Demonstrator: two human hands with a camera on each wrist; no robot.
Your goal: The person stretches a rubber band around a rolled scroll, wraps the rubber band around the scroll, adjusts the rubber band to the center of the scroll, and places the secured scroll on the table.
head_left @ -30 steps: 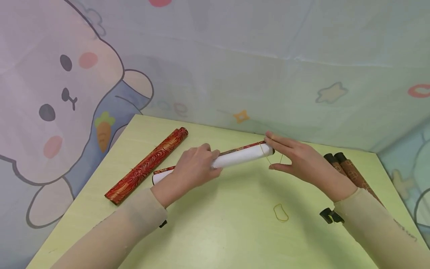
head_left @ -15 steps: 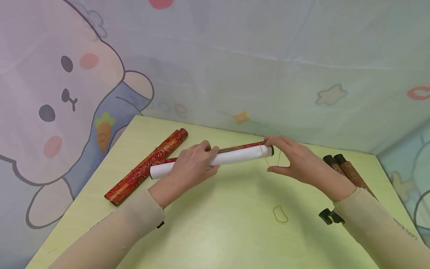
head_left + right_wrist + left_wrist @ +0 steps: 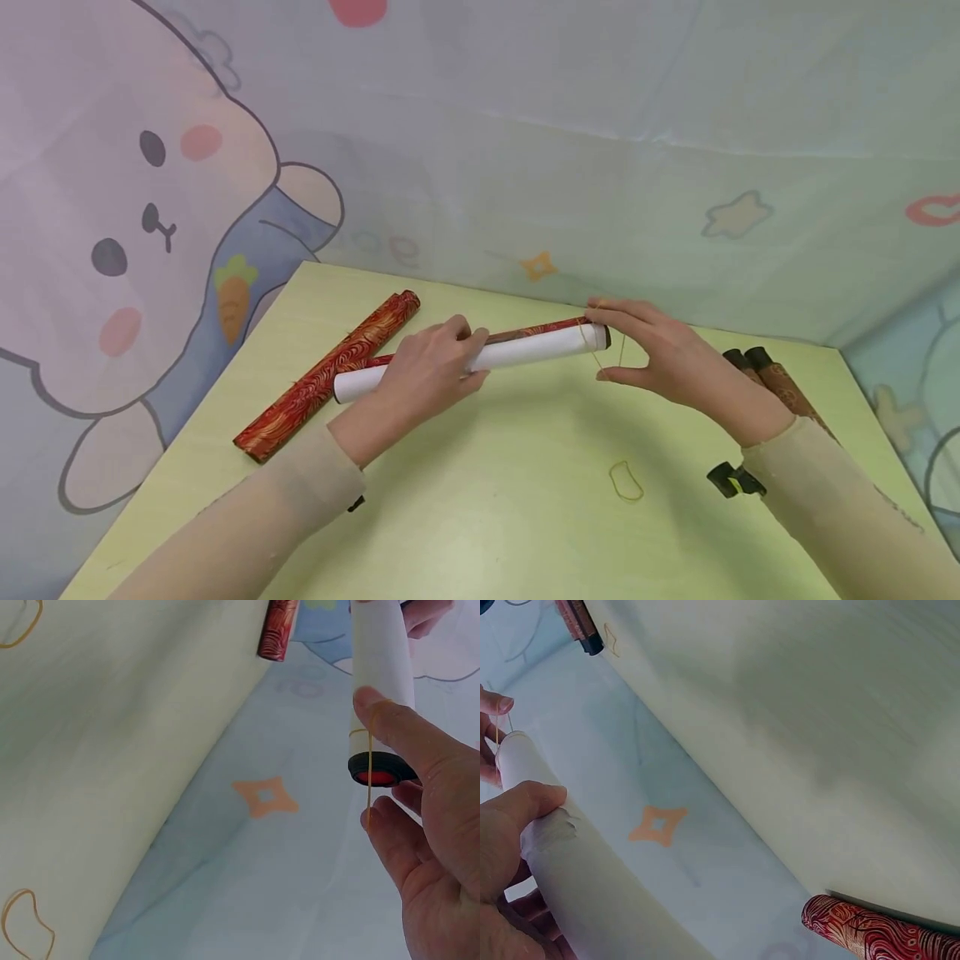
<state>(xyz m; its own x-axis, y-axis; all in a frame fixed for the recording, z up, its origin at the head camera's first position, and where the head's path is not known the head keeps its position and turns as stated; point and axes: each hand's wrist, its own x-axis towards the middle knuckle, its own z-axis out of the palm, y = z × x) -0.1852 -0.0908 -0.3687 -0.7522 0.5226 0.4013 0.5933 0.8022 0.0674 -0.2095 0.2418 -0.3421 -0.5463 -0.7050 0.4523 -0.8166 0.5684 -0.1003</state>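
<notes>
A rolled-up scroll, white on its outer face with a red-and-gold strip along its back edge, is held slantwise above the table. My left hand grips it around the middle, thumb on the white face in the left wrist view. At its right end, my right hand spreads thumb and fingers, with a thin yellow rubber band stretched between them. That band also passes round the white roll, just short of the black end cap. The right thumb lies against the roll.
A red-and-gold patterned roll lies at the table's left, overlapped by the scroll's left end. Brown rolls with black ends lie at the right, partly behind the right arm. A loose rubber band lies on the table. A printed cloth hangs behind.
The scroll's left end has shifted slightly up and left, over the red roll. The right fingers have moved slightly at the scroll's end, with the band still stretched.
</notes>
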